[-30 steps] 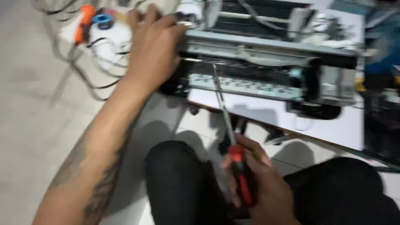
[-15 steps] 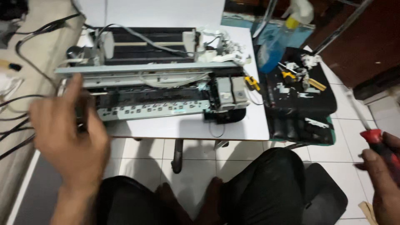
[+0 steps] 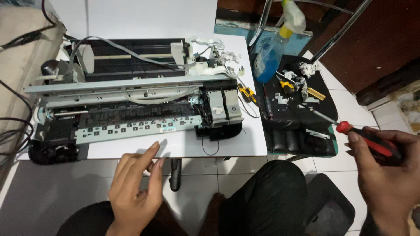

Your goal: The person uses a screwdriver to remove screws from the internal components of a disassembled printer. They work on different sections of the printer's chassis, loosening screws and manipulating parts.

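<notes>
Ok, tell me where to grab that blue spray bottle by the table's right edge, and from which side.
Take the spray bottle by its narrow neck just under the pale trigger head, coming from the right and above. It leans with its head tilted up and right, so the neck is exposed there. The dismantled printer crowds its left, and the black mat of small tools lies below. The left hand is empty; the right hand holds a red screwdriver.

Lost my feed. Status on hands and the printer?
Left hand empty, open, near table edge. Right hand grips screwdriver, off the printer. Nothing in the way.
</notes>
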